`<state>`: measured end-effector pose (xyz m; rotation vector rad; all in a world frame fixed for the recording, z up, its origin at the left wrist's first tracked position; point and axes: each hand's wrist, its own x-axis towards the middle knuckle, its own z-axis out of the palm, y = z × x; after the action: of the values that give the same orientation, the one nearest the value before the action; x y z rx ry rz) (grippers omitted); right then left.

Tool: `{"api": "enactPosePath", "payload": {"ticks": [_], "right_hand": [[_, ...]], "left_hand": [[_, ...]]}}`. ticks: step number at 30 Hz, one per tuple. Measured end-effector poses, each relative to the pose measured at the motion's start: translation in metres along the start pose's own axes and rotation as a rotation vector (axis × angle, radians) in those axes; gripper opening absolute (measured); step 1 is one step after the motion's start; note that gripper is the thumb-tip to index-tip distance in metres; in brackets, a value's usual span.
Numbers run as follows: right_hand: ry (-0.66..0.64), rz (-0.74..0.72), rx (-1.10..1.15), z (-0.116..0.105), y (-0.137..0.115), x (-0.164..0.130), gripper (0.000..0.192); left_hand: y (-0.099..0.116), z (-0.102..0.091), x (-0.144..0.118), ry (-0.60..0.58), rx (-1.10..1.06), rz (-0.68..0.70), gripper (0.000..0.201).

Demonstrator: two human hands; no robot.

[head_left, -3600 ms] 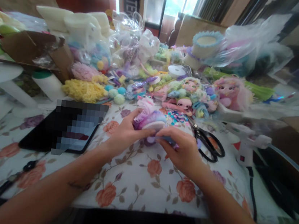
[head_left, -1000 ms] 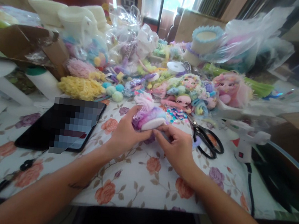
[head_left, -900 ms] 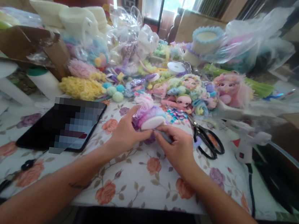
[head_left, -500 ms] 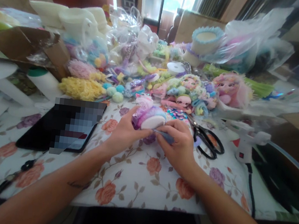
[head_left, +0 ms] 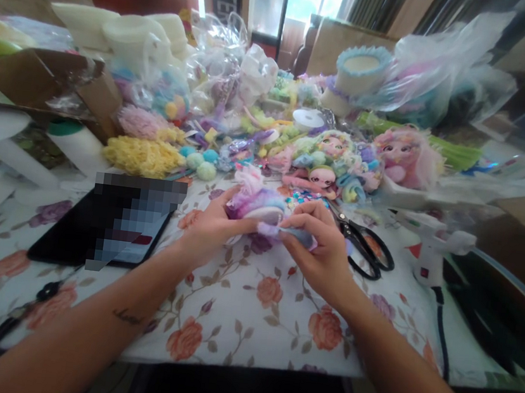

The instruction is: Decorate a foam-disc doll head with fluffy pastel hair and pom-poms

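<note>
My left hand (head_left: 208, 228) is closed around the side of a small round craft piece (head_left: 265, 213). It has a flat white face, a fuzzy pink, purple and blue edge, and a ruffled pink bow on top. Between the thumb and fingers of my right hand (head_left: 325, 252) is a fuzzy lilac-blue strip (head_left: 268, 230), stretched along the piece's lower right. Whether the strip is joined to the piece I cannot tell. Just behind the right fingers lie shiny sequins (head_left: 309, 198). Black-handled scissors (head_left: 366, 247) rest right of that hand.
A tablet (head_left: 68, 223) lies on the left of the flowered tablecloth (head_left: 246, 328). To the right stands a white glue gun (head_left: 433, 249) with a black cord. Doll heads (head_left: 330, 144), pompoms (head_left: 195, 161), yellow fluffy trim (head_left: 145, 155) and plastic bags (head_left: 222, 58) crowd the back.
My right hand has shifted slightly right, away from the round piece, drawing out the strip so more lilac shows. The round piece has tilted and moved a little left with my left hand.
</note>
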<state>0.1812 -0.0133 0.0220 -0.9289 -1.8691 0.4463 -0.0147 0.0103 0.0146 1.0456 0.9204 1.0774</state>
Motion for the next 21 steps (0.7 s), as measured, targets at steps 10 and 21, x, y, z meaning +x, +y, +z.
{"api": "enactPosePath", "payload": {"ticks": [10, 21], "right_hand": [[-0.015, 0.023, 0.007, 0.0061, 0.0068, -0.0057, 0.012], [-0.051, 0.044, 0.104, 0.0035, 0.0078, -0.0016, 0.013]], "left_hand": [[0.0, -0.001, 0.002, 0.022, 0.119, -0.028, 0.09], [-0.0013, -0.0055, 0.0041, -0.07, 0.071, 0.023, 0.066]]}}
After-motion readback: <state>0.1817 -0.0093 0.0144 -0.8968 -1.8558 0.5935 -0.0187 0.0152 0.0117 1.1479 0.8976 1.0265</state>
